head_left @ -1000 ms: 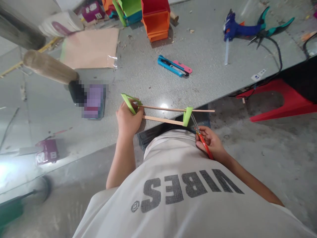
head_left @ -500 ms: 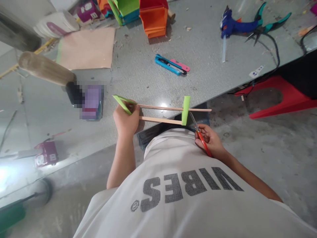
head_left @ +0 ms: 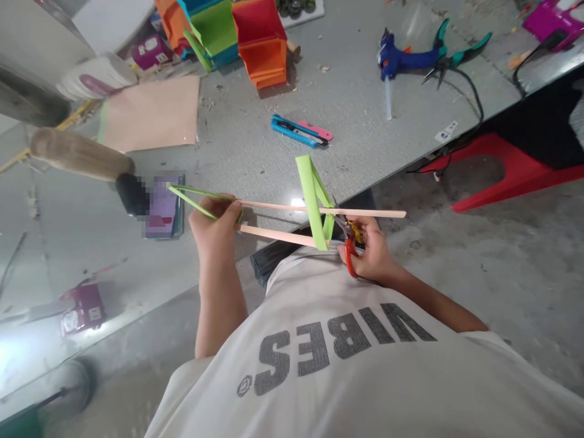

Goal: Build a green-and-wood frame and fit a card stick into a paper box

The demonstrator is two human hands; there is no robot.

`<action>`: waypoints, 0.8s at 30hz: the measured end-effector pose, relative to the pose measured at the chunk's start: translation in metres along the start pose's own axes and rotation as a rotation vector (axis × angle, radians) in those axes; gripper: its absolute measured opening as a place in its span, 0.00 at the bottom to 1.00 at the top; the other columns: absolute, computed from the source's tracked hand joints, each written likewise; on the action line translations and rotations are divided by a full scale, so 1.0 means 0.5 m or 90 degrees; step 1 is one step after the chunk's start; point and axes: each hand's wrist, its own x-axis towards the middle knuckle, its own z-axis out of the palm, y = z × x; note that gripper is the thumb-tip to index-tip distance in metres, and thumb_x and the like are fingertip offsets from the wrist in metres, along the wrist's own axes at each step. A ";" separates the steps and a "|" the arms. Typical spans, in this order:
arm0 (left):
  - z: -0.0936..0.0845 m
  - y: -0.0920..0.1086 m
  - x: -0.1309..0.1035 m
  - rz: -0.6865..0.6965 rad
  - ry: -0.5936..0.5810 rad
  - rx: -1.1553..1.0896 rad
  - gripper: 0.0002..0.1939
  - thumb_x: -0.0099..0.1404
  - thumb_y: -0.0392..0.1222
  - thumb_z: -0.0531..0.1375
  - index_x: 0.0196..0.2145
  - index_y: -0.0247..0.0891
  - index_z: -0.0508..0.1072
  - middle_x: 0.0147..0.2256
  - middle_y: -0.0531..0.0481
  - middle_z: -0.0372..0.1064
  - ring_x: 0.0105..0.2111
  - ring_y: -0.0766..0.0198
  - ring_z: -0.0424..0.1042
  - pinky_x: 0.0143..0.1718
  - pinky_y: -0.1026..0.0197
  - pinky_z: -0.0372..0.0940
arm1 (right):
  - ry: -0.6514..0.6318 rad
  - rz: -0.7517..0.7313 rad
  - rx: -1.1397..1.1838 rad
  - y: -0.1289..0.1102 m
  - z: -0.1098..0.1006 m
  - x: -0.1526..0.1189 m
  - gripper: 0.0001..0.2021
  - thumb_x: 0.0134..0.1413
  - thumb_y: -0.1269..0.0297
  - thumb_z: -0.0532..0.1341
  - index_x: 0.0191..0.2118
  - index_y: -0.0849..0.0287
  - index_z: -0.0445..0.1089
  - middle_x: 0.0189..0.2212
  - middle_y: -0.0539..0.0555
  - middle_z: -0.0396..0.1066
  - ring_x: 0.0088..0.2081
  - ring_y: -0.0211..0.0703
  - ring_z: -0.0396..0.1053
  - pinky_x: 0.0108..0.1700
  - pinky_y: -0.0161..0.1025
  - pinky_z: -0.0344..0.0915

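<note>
Your left fingers (head_left: 232, 212) grip the green-strip, pale-stick frame (head_left: 312, 201); your right fingers (head_left: 356, 230) grasp red-handled metal scissors (head_left: 350, 249).

Pretty basic room tbh. Big grey table (head_left: 237, 134) with a shiny textured top, its edge running diagonally up to the right. Bare grey concrete-looking floor (head_left: 438, 304), kinda scuffed. Red stool (head_left: 502, 190) by the table on the right, something black above it. Strong white glare far left, smaller bright spot mid-table. Green thing (head_left: 20, 423) bottom left's too blurry to tell.
</note>
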 end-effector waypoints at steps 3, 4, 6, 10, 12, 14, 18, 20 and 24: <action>0.003 0.010 -0.010 0.011 0.019 -0.029 0.11 0.46 0.45 0.70 0.30 0.44 0.80 0.29 0.48 0.79 0.30 0.59 0.78 0.31 0.58 0.74 | 0.019 -0.054 -0.003 -0.015 0.010 0.022 0.30 0.55 0.52 0.80 0.60 0.44 0.70 0.35 0.48 0.73 0.33 0.46 0.71 0.39 0.47 0.74; 0.003 0.012 -0.013 0.019 0.029 -0.037 0.11 0.45 0.45 0.70 0.29 0.44 0.80 0.28 0.48 0.79 0.30 0.60 0.77 0.30 0.58 0.74 | 0.029 -0.066 -0.004 -0.019 0.012 0.028 0.30 0.56 0.51 0.80 0.60 0.44 0.71 0.35 0.48 0.72 0.33 0.47 0.71 0.38 0.47 0.74; 0.001 0.014 -0.018 0.038 0.044 -0.044 0.11 0.45 0.45 0.70 0.29 0.44 0.79 0.28 0.48 0.79 0.28 0.60 0.76 0.28 0.59 0.71 | 0.048 -0.073 -0.015 -0.027 0.017 0.035 0.28 0.55 0.49 0.80 0.56 0.45 0.71 0.35 0.49 0.72 0.32 0.46 0.70 0.36 0.47 0.73; -0.011 0.006 -0.019 0.052 0.057 -0.047 0.12 0.46 0.46 0.71 0.30 0.44 0.79 0.29 0.47 0.80 0.29 0.59 0.77 0.27 0.60 0.69 | 0.064 -0.065 -0.024 -0.037 0.027 0.043 0.27 0.54 0.48 0.81 0.53 0.44 0.71 0.35 0.49 0.73 0.32 0.45 0.70 0.36 0.47 0.75; -0.017 0.002 -0.018 0.049 0.055 -0.048 0.12 0.46 0.45 0.71 0.30 0.44 0.78 0.30 0.47 0.80 0.30 0.58 0.78 0.28 0.60 0.70 | 0.063 -0.073 -0.011 -0.041 0.031 0.046 0.26 0.55 0.47 0.80 0.52 0.44 0.70 0.34 0.48 0.74 0.31 0.44 0.70 0.35 0.46 0.74; -0.021 0.000 -0.018 0.049 0.066 -0.054 0.11 0.47 0.44 0.71 0.30 0.44 0.78 0.30 0.47 0.81 0.31 0.58 0.78 0.29 0.60 0.71 | 0.056 -0.087 0.004 -0.047 0.035 0.050 0.24 0.57 0.47 0.79 0.52 0.44 0.70 0.33 0.46 0.74 0.30 0.43 0.70 0.34 0.45 0.74; -0.022 0.003 -0.023 0.038 0.109 -0.058 0.12 0.46 0.44 0.70 0.31 0.43 0.78 0.30 0.46 0.79 0.29 0.60 0.76 0.28 0.60 0.70 | 0.012 -0.097 0.012 -0.062 0.040 0.058 0.23 0.59 0.50 0.78 0.53 0.44 0.70 0.33 0.46 0.74 0.29 0.43 0.71 0.34 0.45 0.75; -0.022 0.004 -0.024 0.028 0.121 -0.048 0.13 0.45 0.46 0.69 0.31 0.44 0.78 0.29 0.47 0.78 0.30 0.59 0.77 0.29 0.59 0.72 | -0.003 -0.105 0.014 -0.068 0.042 0.060 0.24 0.59 0.51 0.78 0.54 0.44 0.70 0.33 0.46 0.75 0.29 0.43 0.71 0.34 0.45 0.76; -0.024 0.002 -0.024 0.036 0.137 -0.060 0.15 0.45 0.49 0.70 0.32 0.43 0.79 0.30 0.49 0.78 0.33 0.57 0.81 0.34 0.57 0.77 | -0.030 -0.112 0.011 -0.075 0.049 0.060 0.26 0.60 0.51 0.77 0.59 0.43 0.71 0.33 0.47 0.74 0.30 0.45 0.71 0.35 0.46 0.75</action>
